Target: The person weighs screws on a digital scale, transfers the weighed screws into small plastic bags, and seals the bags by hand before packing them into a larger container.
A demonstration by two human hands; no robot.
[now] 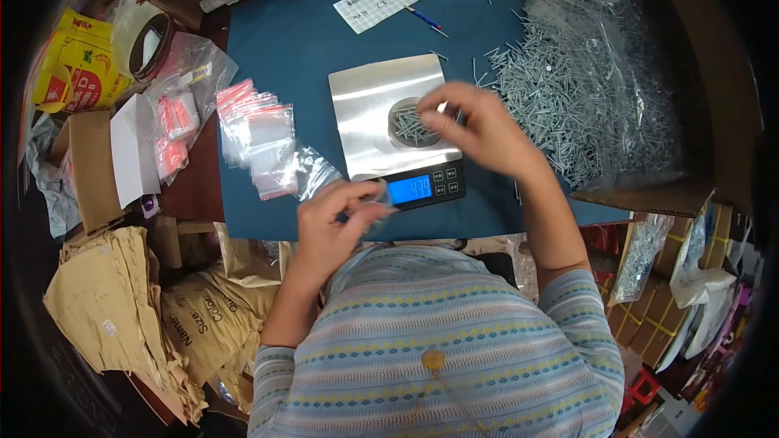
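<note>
A digital kitchen scale with a steel top stands mid-table; its lit blue display seems to read 439. On it sits a small round container holding loose screws. My right hand is over the container's right side, thumb and forefinger curled together at its rim; what they pinch, if anything, I cannot make out. In front of the scale's left corner, my left hand has its fingers closed on a clear plastic bag. Clear zip bags with red edges lie fanned out beside it.
A large heap of screws spills from clear plastic in a cardboard box at right. A paper note and a pen lie behind the scale. More packed bags and a yellow bag are at left.
</note>
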